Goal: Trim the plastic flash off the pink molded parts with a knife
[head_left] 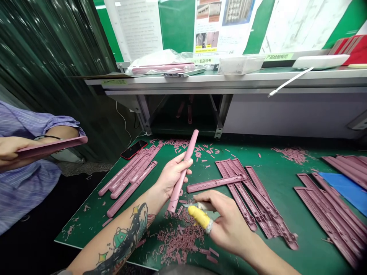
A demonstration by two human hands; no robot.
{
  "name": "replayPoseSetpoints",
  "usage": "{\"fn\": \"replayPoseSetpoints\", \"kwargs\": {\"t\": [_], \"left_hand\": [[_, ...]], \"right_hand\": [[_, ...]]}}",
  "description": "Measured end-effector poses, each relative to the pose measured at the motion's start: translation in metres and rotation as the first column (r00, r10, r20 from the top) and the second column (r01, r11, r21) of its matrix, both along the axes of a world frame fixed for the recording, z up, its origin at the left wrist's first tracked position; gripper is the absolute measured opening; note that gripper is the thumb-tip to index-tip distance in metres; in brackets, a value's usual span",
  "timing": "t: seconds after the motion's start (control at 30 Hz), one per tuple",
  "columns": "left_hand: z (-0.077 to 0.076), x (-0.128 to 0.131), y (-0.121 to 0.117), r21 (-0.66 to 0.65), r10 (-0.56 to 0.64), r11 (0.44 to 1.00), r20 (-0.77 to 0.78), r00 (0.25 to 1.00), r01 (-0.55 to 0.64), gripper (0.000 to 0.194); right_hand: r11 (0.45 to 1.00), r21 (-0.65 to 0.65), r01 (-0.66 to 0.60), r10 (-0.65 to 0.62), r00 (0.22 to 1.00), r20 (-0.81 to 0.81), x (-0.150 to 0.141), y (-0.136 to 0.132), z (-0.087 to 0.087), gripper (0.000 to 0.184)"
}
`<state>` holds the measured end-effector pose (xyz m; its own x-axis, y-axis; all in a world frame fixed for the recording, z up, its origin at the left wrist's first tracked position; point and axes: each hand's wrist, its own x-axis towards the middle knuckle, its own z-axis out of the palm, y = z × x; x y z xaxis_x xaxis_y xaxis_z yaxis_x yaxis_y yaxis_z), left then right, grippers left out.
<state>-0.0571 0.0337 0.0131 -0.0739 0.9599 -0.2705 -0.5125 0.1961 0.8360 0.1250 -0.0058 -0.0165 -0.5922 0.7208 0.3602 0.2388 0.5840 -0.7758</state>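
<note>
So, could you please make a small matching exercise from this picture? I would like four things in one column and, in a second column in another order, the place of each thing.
Things
1. pink plastic strip
2. yellow finger cot
3. black phone
4. blue sheet

Places
A. lying near the far left corner of the green mat
B. held in the left hand
C. among the pink strips at the right of the mat
D. on a finger of the right hand, which holds a small blade

Right pairs: 1-B, 2-D, 3-A, 4-C
</note>
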Motion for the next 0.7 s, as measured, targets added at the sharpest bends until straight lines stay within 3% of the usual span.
{"fn": "replayPoseSetpoints", "kwargs": {"t": [0.1,0.33,0.47,0.53,0.63,0.7], "left_hand": [[0.000,0.003,0.003,0.025,-0.047,0.998,-0.117,0.992,0.051,0.050],[-0.009,0.011,0.009,0.051,-0.064,0.995,-0.328,0.942,0.085,0.063],[-0.022,0.007,0.016,0.081,-0.047,0.992,-0.458,0.888,0.094,0.068],[-0.036,-0.003,0.022,0.086,-0.031,0.992,-0.552,0.833,0.094,0.073],[-0.065,-0.021,0.037,0.069,-0.021,0.993,-0.685,0.728,0.093,0.071],[-0.084,-0.027,0.046,0.057,-0.034,0.992,-0.749,0.662,0.115,0.065]], "right_hand": [[0.989,0.142,-0.031,0.024,0.999,0.047,-0.005,0.005,0.004,0.015],[0.973,0.232,-0.004,-0.018,0.995,0.094,-0.006,0.012,-0.001,0.011],[0.873,0.412,0.261,-0.238,0.965,-0.106,0.001,0.020,-0.010,0.022],[0.849,0.352,0.395,-0.362,0.919,-0.158,0.011,0.028,-0.015,0.023],[0.887,0.168,0.430,-0.455,0.877,0.158,0.034,0.043,-0.027,0.019],[0.889,0.108,0.446,-0.445,0.782,0.436,0.050,0.052,-0.038,0.025]]}}
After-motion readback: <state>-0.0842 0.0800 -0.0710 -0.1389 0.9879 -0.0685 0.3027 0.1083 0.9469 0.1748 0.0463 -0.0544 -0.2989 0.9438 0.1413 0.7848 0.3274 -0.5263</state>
